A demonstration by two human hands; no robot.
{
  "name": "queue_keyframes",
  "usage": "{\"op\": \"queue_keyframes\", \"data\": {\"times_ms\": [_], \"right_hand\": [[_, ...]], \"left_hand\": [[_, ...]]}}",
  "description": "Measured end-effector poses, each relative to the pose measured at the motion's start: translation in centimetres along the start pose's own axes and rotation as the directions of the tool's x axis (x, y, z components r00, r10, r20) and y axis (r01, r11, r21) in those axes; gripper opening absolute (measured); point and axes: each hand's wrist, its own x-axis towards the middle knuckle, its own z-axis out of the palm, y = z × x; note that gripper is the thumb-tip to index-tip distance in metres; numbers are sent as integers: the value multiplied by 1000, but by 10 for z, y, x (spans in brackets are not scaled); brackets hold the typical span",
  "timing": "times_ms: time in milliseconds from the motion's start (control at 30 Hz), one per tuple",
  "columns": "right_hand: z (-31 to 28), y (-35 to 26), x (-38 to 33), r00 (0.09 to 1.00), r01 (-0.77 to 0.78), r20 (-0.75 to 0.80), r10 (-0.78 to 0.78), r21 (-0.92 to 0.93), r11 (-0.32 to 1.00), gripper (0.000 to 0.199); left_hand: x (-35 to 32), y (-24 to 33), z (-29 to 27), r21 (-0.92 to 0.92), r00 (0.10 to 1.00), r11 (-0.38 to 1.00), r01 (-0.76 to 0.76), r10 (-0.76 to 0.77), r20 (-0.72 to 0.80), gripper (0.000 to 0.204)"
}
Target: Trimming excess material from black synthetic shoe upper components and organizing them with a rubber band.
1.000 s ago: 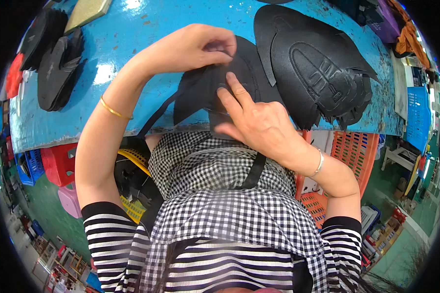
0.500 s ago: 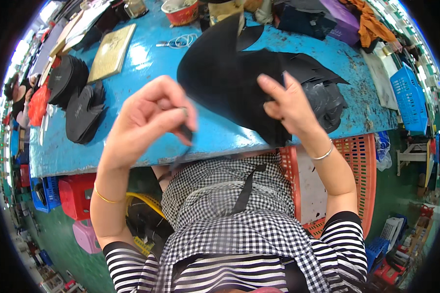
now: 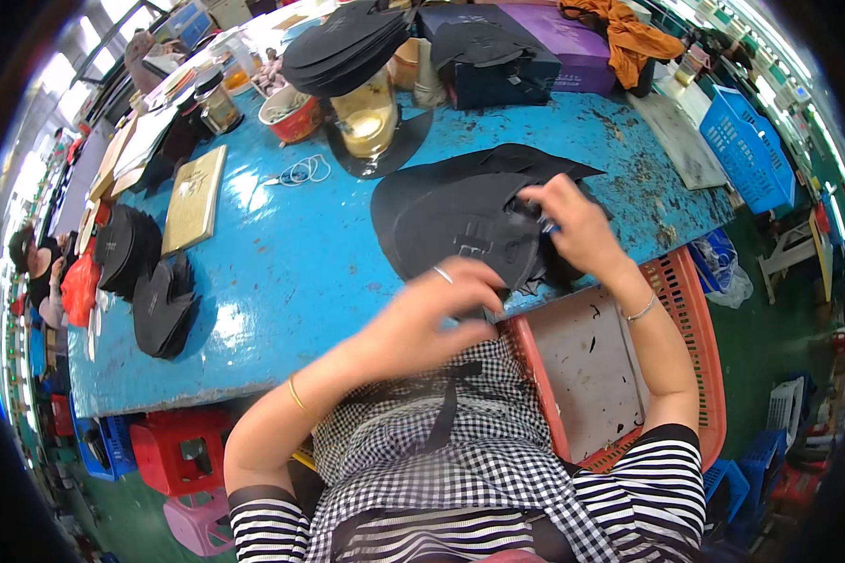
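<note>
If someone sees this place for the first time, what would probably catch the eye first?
Probably the bright blue table, which spreads across the middle of the view. Against it, the dark pile of black pieces stands out near the front edge, with the left hand and right hand close by. The orange cloth glows at the upper right.

Markings: no text legible. Purple box [image 3: 573,39] at the far side of the blue table [image 3: 282,244]: pale print on the side facing the wearer, characters too small to resolve. Rear stack of black cut pieces [image 3: 127,251], at the table's left: small pale marks on the top piece. Front stack of black cut pieces [image 3: 164,314]: similar marks, faint. Letters or numerals on either stack: cannot tell.
</note>
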Motion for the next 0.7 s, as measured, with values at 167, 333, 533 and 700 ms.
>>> {"op": "queue_keyframes", "data": {"times_ms": [167, 333, 533, 700], "right_hand": [[-36, 130, -26, 817, -561, -145, 559, 26, 827, 37], [-33, 139, -32, 616, -716, 74, 784, 467, 519, 54], [-25, 123, 10, 583, -810, 304, 754, 148, 567, 61], [3, 85, 22, 751, -655, 278, 598, 199, 729, 53]], "left_hand": [[8, -91, -44, 363, 919, 866, 344, -231, -319, 58], [41, -124, -53, 504, 907, 772, 387, -221, -357, 79], [66, -129, -73, 653, 955, 696, 298, -223, -198, 95], [45, -97, -88, 689, 840, 564, 455, -529, -122, 103]]}}
